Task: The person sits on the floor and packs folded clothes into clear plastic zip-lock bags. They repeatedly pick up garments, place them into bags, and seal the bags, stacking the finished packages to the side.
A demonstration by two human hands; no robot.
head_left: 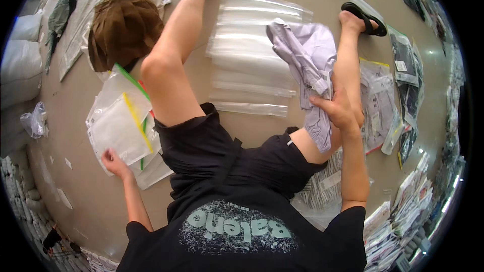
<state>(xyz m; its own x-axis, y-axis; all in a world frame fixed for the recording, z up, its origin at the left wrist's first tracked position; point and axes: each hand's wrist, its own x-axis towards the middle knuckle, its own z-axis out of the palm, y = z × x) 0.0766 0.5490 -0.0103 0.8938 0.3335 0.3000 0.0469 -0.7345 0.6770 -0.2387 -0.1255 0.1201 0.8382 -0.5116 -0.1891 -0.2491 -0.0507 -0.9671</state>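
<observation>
My right hand (339, 109) is closed round a crumpled lavender garment (310, 53), thumb on top, beside my right leg. The upper part of the cloth spreads loosely over the floor, and a gathered end hangs below the hand. My left hand (116, 163) is at the lower left corner of a white plastic bag (116, 131) with a yellow seal strip. Its fingers are drawn together at the bag's edge, the fingertips partly hidden. Under that bag lie more clear bags (108, 95), with green and red strips.
Between my legs lies a fanned row of clear plastic sleeves (249, 50). A brown pleated garment (123, 27) is heaped at the upper left. Bagged garments (380, 100) lie right of my right leg, and stacked packages (403, 211) stand at the lower right. White sacks (20, 70) line the left.
</observation>
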